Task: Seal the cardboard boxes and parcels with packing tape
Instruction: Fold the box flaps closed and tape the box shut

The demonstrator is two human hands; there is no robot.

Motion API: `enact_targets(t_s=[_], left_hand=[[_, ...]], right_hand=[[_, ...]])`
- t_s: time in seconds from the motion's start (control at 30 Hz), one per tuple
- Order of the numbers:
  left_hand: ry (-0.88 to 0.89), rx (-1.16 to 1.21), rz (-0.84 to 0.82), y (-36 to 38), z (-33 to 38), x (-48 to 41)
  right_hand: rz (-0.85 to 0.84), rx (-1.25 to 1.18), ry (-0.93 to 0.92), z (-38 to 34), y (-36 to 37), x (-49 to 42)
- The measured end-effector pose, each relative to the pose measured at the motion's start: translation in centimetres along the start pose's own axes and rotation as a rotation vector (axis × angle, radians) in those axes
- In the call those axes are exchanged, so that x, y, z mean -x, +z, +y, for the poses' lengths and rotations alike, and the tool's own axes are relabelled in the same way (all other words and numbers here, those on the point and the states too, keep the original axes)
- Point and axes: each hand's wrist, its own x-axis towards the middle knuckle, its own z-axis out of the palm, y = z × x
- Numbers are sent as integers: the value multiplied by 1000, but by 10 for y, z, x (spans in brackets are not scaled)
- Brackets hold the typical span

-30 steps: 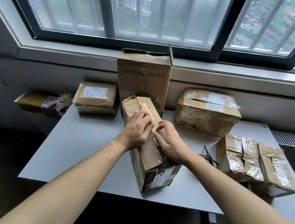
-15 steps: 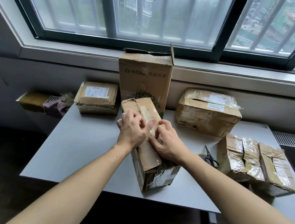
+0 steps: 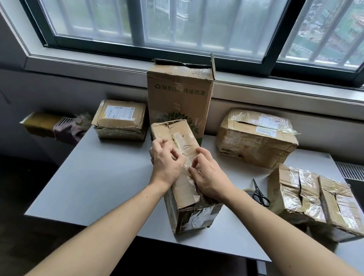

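1. A person's left hand point(image 3: 165, 161) and right hand point(image 3: 211, 178), fingers curled, pinch the clear tape point(image 3: 187, 163) atop a battered cardboard box point(image 3: 190, 213).
2. The box stands mid-table point(image 3: 98, 174), with scissors point(image 3: 260, 193) lying to its right.

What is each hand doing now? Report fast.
Left hand: fingers curled, pinching the tape strip on the middle box.
Right hand: pinching the same tape strip.
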Motion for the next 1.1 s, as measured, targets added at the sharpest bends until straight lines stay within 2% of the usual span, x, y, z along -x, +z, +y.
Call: enact_targets(t_s=[0.1,0.27,0.43,0.67,0.87,1.1], left_hand=[[-83,33,29,0,3,-3],[-265,120,-56,-1,5,-7],[-465,-24,-146,-1,6,-12],[-480,-52,-161,-1,5,-15],[-436,-96,-194,-8,6,-12],[-434,-30,-215,-12,2,-12]], right_hand=[[1,9,2,-2,1,1],[-27,-2,24,-5,-1,2],[-60,27,45,-6,-1,1],[-225,14,11,3,-9,5],[-124,43,43,-3,-2,7],[-97,22,93,-8,-2,6]])
